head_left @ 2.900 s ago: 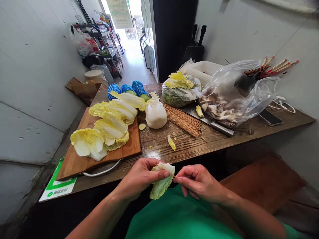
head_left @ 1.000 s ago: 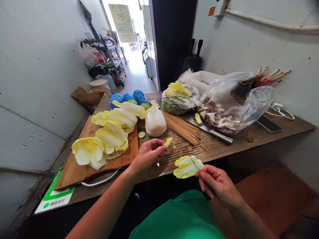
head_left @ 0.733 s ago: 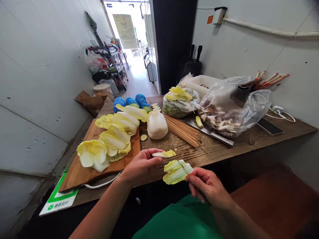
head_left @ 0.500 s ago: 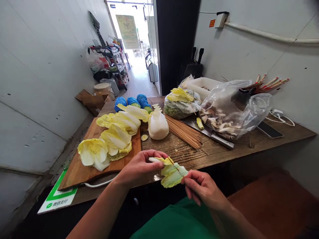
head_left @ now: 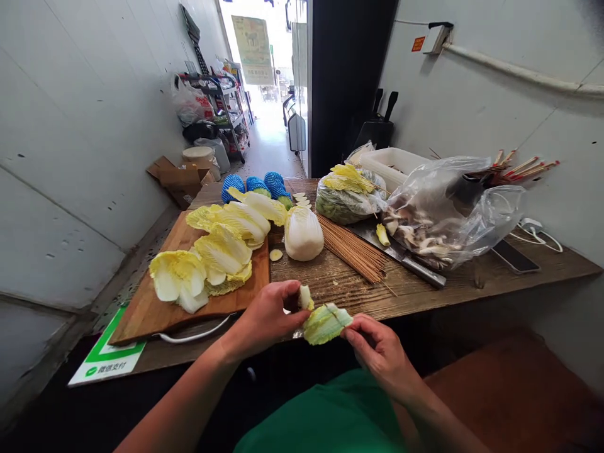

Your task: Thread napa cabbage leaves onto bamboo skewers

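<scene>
Just past the table's front edge, a piece of napa cabbage leaf (head_left: 325, 324) is threaded on a thin skewer, whose ends are mostly hidden. My right hand (head_left: 380, 352) pinches its right edge between thumb and fingers. On the other side, my left hand (head_left: 271, 314) is closed on a small pale piece of cabbage leaf (head_left: 306, 297), at the left end of the threaded one. Ahead stands a cut napa cabbage head (head_left: 304, 234). Loose cabbage leaves (head_left: 221, 251) lie on the wooden cutting board (head_left: 141, 314) to the left.
A bundle of bamboo skewers (head_left: 352, 248) lies beside a knife (head_left: 422, 272). Behind are a bag of mushrooms (head_left: 429, 239), a bagged leafy vegetable (head_left: 344, 204) and a white tub (head_left: 396, 160). Blue-netted vegetables (head_left: 257, 184) sit at the back; a phone (head_left: 515, 257) lies right.
My left hand has turned and tipped its leaf piece more upright. My right hand has risen slightly. The camera view has shifted a little.
</scene>
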Demonstrator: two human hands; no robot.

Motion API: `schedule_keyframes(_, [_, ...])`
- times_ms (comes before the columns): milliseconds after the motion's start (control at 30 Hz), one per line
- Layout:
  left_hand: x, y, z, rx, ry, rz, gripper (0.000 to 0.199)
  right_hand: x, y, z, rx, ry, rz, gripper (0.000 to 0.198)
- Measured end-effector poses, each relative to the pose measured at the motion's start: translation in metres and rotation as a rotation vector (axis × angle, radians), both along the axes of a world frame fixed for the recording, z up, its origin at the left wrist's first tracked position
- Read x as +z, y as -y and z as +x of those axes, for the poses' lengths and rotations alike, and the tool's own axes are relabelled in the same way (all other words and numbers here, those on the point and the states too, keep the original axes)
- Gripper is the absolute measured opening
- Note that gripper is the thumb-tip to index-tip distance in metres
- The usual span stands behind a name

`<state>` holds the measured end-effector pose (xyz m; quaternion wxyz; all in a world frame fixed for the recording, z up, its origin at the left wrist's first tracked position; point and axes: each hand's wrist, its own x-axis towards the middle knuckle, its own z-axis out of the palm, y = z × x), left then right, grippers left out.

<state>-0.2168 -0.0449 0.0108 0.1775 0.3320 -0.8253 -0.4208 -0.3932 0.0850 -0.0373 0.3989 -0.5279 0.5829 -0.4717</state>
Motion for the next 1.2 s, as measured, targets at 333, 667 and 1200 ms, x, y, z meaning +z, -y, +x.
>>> schedule_keyframes(333, [0.000, -0.001, 0.006, -0.078, -0.210, 0.458, 0.043, -0.009, 0.002, -0.008, 0.003, 0.128, 0.059, 0.025])
schedule_keyframes(667, [-0.005, -0.012, 0.008, 0.063, -0.315, 0.826, 0.029, -0.011, 0.002, -0.003, 0.059, 0.461, 0.089, 0.037])
schedule_keyframes(1200, [-0.016, -0.021, 0.003, 0.251, -0.515, 1.047, 0.023, -0.003, 0.005, 0.008, 0.139, 0.474, 0.141, 0.034])
